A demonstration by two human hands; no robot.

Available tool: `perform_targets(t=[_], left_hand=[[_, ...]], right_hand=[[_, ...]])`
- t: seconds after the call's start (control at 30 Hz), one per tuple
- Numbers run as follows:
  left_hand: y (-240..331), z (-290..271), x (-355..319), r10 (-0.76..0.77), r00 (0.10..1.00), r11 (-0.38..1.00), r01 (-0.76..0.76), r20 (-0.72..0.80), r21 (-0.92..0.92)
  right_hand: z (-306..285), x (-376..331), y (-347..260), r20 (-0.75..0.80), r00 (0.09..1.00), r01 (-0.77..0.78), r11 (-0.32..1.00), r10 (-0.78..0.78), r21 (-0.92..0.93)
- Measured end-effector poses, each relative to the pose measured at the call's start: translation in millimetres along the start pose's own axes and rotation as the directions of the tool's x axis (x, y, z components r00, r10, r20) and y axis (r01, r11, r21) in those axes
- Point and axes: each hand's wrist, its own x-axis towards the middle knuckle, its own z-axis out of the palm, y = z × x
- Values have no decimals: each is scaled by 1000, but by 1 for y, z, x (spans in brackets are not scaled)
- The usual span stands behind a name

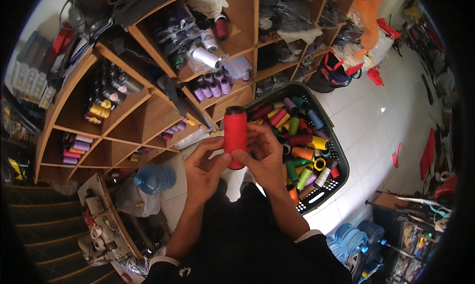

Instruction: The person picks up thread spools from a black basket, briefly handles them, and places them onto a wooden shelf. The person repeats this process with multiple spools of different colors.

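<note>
A red thread spool [235,135] with a dark core stands upright between my two hands, in front of my body. My left hand [205,162] grips its left side, thumb pressed near the bottom. On the other side, my right hand [262,157] closes on the spool, its thumb across the lower front and its fingers behind. Just beyond my right hand sits a black plastic basket [341,153] full of thread spools in many colours. Among them are a yellow spool [318,143] and a light green spool [304,177].
Wooden shelving [141,120] spans the left and far side, holding purple spools [215,88] and plastic-wrapped goods. A blue water jug [156,178] stands at left, near a sewing machine [99,229]. More blue jugs [351,237] sit at lower right. Bags [339,68] lie on the tiled floor.
</note>
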Motion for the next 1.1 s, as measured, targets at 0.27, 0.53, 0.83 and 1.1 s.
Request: perform_targets(t=[0.27, 0.53, 0.83, 1.1], left_hand=[[2, -41, -23, -18, 994, 994, 6, -112, -108], [30, -98, -58, 93, 946, 994, -108, -311, -33], [54, -210, -151, 151, 815, 987, -90, -560, 135], [70, -326, -254, 119, 633, 992, -45, -765, 116]], right_hand=[[35, 4, 5, 128, 985, -125, 987, 112, 97], [111, -3, 22, 334, 942, -35, 999, 22, 34], [244, -61, 67, 561, 825, -57, 998, 64, -30], [378, -130, 123, 766, 620, -139, 985, 170, -106]])
